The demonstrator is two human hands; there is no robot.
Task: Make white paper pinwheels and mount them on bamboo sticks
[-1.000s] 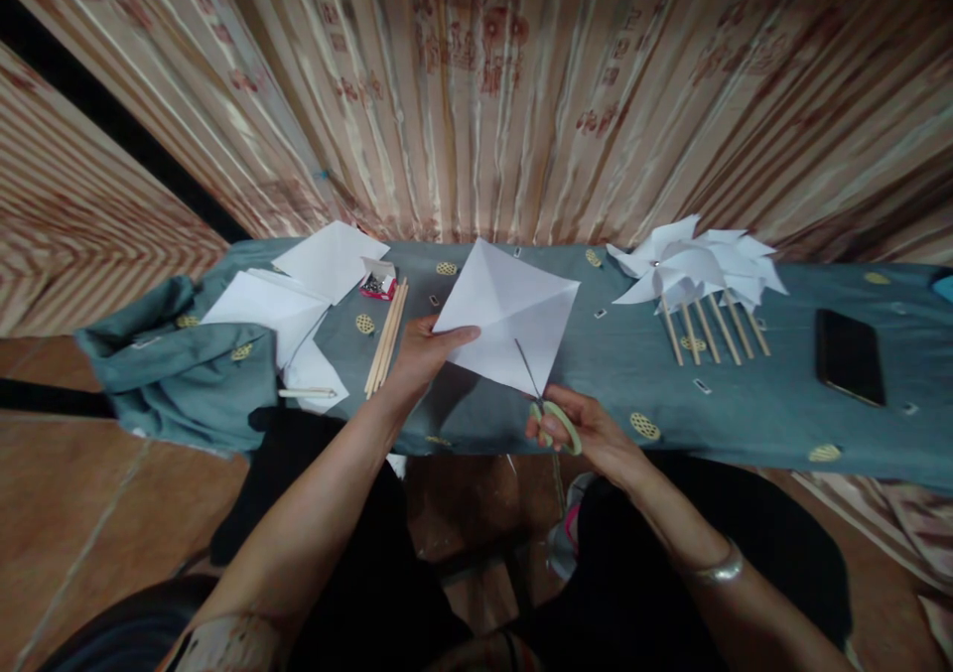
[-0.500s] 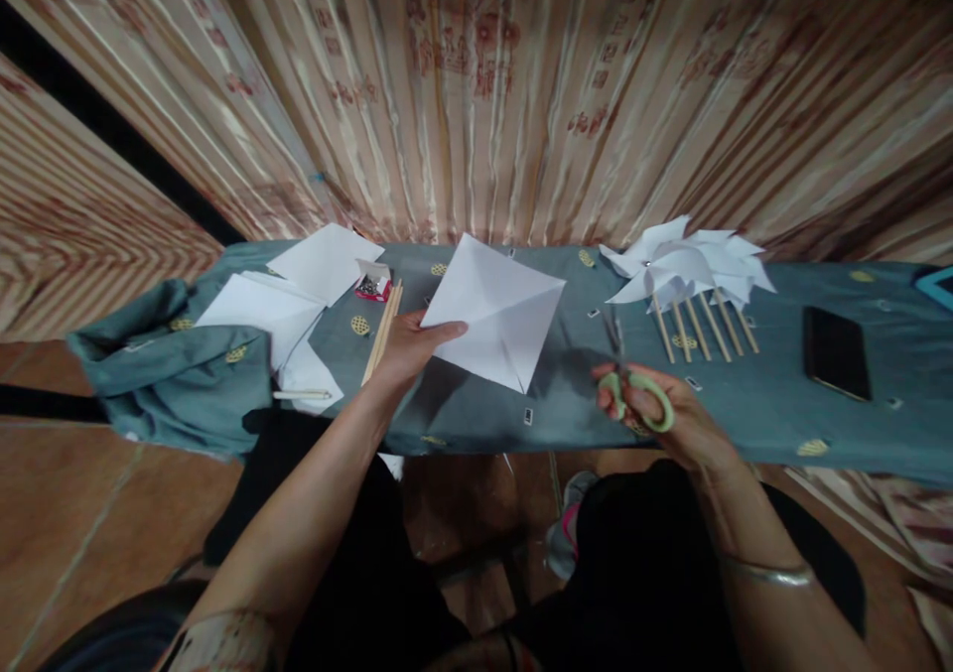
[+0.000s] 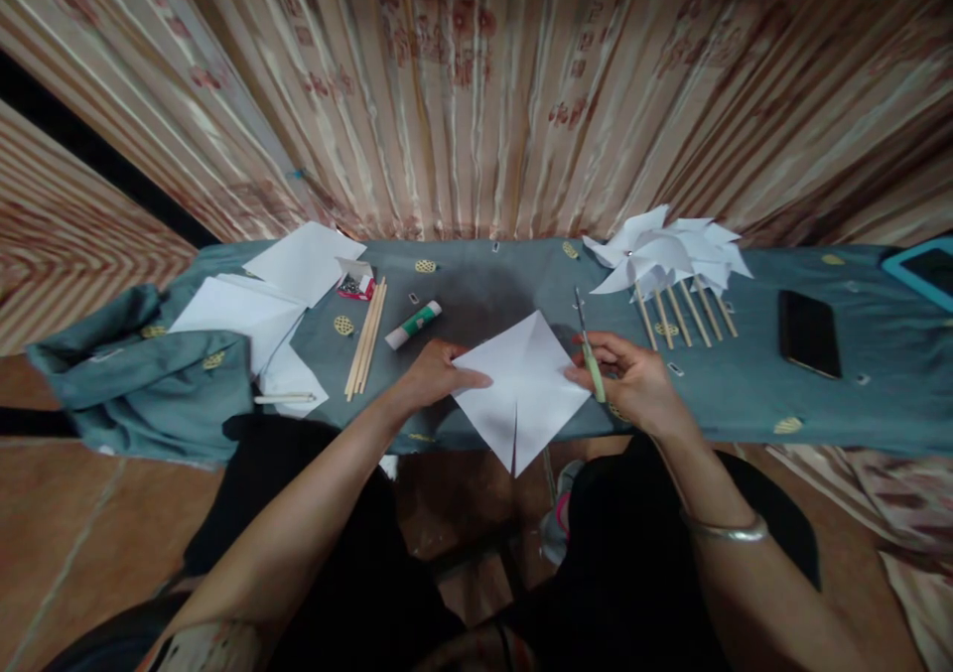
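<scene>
A square sheet of white paper [image 3: 521, 379], turned corner-down, is held up over the table's front edge. One slit runs from its bottom corner toward the centre, and faint creases cross it. My left hand [image 3: 439, 374] pinches its left corner, thumb on top. At the right corner, my right hand [image 3: 625, 379] touches the paper with its fingertips while gripping green-handled scissors [image 3: 592, 364]. The scissor blades point up and away, off the paper. Behind my left hand lies a glue stick [image 3: 414, 325] with a green and white label.
Wooden sticks [image 3: 366, 339] lie left of the glue stick, beside a small red box [image 3: 355, 283] of metal pins. White sheets [image 3: 238, 310] are piled at the left. Several paper pinwheels [image 3: 677, 255] on sticks, a black phone [image 3: 810, 335] and a blue-edged device [image 3: 923, 270] lie right.
The paper has come nearer and turned so its slit points toward me. My right hand has moved left to its right corner, keeping the scissors. The glue stick has come into sight.
</scene>
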